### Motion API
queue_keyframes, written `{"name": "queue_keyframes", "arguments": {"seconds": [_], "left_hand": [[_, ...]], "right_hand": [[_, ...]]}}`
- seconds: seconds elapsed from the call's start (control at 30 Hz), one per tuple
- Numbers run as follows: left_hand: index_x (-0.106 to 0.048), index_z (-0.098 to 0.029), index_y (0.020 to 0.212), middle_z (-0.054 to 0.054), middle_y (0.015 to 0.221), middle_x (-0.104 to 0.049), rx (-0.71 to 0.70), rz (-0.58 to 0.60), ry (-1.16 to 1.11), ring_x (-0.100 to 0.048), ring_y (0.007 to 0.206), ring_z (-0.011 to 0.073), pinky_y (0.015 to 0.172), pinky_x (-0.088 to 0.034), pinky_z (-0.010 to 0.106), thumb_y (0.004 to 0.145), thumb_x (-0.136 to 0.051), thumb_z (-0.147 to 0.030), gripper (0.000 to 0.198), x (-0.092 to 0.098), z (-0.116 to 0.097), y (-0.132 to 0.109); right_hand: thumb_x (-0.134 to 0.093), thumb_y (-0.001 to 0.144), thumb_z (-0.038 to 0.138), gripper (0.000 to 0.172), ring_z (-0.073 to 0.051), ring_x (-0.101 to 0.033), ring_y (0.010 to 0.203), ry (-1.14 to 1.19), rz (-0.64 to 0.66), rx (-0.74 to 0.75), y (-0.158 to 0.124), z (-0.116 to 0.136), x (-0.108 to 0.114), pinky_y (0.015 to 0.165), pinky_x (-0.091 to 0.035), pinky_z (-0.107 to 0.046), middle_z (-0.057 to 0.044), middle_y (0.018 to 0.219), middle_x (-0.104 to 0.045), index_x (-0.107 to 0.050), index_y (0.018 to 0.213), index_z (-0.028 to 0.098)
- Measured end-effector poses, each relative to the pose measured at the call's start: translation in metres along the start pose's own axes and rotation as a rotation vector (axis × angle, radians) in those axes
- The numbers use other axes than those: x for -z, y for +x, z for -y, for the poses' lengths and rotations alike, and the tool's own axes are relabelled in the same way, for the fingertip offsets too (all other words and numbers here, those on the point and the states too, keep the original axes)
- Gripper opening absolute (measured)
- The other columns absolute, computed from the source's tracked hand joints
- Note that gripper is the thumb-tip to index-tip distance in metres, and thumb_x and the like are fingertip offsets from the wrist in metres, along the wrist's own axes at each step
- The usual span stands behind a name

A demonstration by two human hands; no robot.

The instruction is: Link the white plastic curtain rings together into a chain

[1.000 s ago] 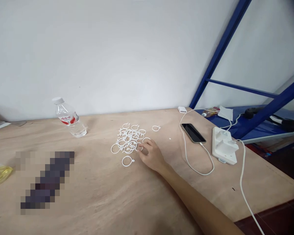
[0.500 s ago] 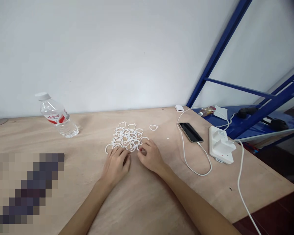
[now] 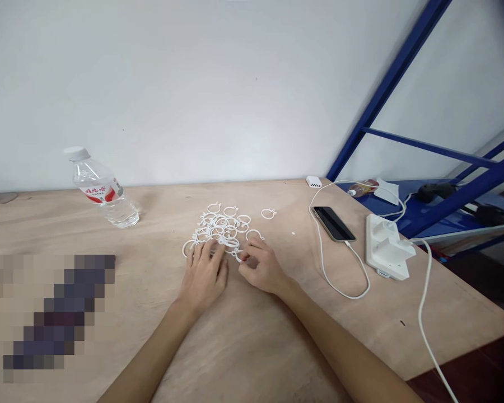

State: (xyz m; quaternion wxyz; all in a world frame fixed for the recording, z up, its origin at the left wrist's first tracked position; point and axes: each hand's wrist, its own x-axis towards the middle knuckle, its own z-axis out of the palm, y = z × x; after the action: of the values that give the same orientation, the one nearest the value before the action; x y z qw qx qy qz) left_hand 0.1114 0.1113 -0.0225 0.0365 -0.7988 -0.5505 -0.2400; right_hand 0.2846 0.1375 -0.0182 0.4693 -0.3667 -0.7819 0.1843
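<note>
A heap of several white plastic rings lies on the plywood table in the middle. My left hand rests palm down at the heap's near edge, fingers stretched flat over the rings. My right hand is beside it on the right, fingers curled, thumb and forefinger pinched on a white ring at the heap's near right edge. A single ring lies apart at the right.
A water bottle lies tilted at the back left. A phone with a white cable, a white charger block and a blue metal rack are at the right. A blurred patch covers the near left.
My left hand came into view and settled flat on the near edge of the heap, covering a loose ring there. My right hand stayed at the heap's right edge, pinching.
</note>
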Motion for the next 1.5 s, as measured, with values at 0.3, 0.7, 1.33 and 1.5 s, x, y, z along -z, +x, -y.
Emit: {"name": "queue_keyframes", "arguments": {"seconds": [0.3,0.7,1.33,1.5], "left_hand": [[-0.054,-0.019,0.117,0.009,0.114,-0.060,0.197,-0.161,-0.455,-0.053,0.108,0.0242,0.096,-0.039,0.043,0.089,-0.047,-0.038,0.033,0.009,-0.006,-0.008],[-0.060,-0.019,0.085,0.004,0.082,-0.062,0.187,-0.070,-0.512,-0.056,0.081,0.0185,0.074,-0.044,0.032,0.090,-0.044,-0.026,0.018,0.015,-0.013,-0.024],[-0.062,-0.019,0.095,0.003,0.082,-0.061,0.260,0.068,-0.589,-0.053,0.072,0.0161,0.065,-0.043,0.029,0.086,-0.050,-0.041,0.027,0.020,-0.018,-0.017],[-0.057,-0.018,0.085,-0.003,0.064,-0.047,0.265,0.097,-0.612,-0.044,0.058,0.0125,0.055,-0.037,0.025,0.084,-0.050,-0.040,0.023,0.020,-0.017,-0.017]], "right_hand": [[-0.067,0.074,0.028,0.008,-0.014,-0.053,0.072,0.617,-0.020,-0.480,0.005,0.009,-0.001,0.070,-0.041,-0.027,0.001,0.071,-0.061,-0.068,0.072,0.021],[-0.067,0.071,0.026,0.008,-0.014,-0.059,0.073,0.651,0.184,-0.538,0.002,0.020,-0.001,0.073,-0.045,-0.028,0.000,0.072,-0.068,-0.073,0.072,0.020],[-0.058,0.085,0.034,0.021,-0.014,-0.057,0.076,0.511,0.206,-0.382,0.002,0.013,-0.005,0.071,-0.044,-0.027,-0.001,0.077,-0.065,-0.068,0.075,0.019],[-0.059,0.084,0.034,0.018,-0.015,-0.058,0.080,0.519,0.212,-0.380,0.000,0.018,-0.006,0.074,-0.045,-0.028,-0.002,0.082,-0.066,-0.068,0.077,0.019]]}}
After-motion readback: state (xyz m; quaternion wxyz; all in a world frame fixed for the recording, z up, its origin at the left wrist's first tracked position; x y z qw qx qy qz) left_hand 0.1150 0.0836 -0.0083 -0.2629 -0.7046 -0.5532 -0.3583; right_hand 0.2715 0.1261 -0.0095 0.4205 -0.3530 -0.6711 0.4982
